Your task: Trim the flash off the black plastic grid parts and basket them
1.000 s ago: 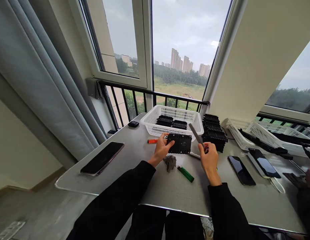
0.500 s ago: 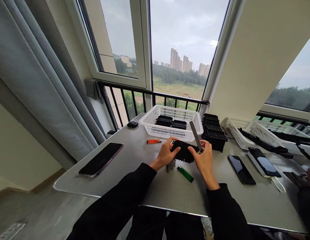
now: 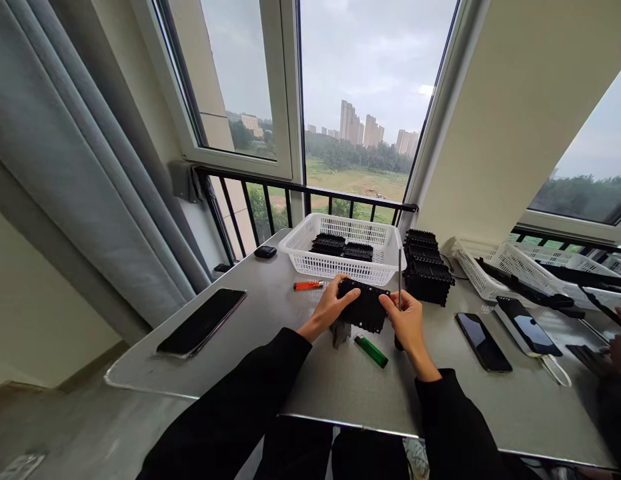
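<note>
Both my hands hold a flat black plastic part (image 3: 364,308) just above the steel table (image 3: 270,347). My left hand (image 3: 331,308) grips its left end, thumb on top. My right hand (image 3: 406,321) grips its right end and also holds a thin metal file (image 3: 399,280) that points straight up. Under the part lie a grey rag (image 3: 340,330) and a green lighter (image 3: 371,350).
A white basket (image 3: 347,250) with black parts stands behind, a stack of black parts (image 3: 424,273) to its right. An orange lighter (image 3: 307,285), three phones (image 3: 203,320) (image 3: 481,339) (image 3: 529,328), a second basket (image 3: 505,267). Another person's hand (image 3: 617,347) at far right.
My right hand came over from the right onto the part's right end. The file swung from a leftward slant to upright. The part tilted up a little in both hands.
</note>
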A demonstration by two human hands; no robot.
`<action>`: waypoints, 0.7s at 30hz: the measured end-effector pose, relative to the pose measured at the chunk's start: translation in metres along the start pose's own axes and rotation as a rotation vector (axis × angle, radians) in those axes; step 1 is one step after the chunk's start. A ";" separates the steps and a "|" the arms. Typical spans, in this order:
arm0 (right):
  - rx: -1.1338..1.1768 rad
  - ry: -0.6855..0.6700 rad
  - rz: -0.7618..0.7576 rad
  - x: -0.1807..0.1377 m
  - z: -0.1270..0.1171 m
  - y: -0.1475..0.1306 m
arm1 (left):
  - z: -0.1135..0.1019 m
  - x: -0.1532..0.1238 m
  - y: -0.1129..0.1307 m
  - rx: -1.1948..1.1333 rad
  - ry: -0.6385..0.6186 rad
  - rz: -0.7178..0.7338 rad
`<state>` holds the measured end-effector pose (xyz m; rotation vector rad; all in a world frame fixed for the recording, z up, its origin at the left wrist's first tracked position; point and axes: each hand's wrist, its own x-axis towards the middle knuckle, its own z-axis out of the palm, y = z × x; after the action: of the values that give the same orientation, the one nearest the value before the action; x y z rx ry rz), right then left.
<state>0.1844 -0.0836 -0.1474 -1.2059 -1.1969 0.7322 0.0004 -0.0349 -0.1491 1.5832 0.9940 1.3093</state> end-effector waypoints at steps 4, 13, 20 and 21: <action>0.126 -0.093 0.142 -0.001 0.003 0.002 | 0.004 0.007 -0.011 -0.114 0.032 -0.039; 0.112 -0.060 0.139 0.002 0.005 0.010 | 0.010 0.014 -0.021 -0.536 0.129 -0.206; 0.192 0.024 0.158 0.006 0.001 0.007 | 0.007 0.004 -0.006 -0.362 -0.006 -0.217; 0.198 0.029 0.159 0.006 0.001 0.005 | 0.007 0.003 -0.003 -0.331 -0.026 -0.224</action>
<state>0.1863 -0.0768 -0.1505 -1.1507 -0.9873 0.9268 0.0075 -0.0321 -0.1523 1.1996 0.8597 1.2217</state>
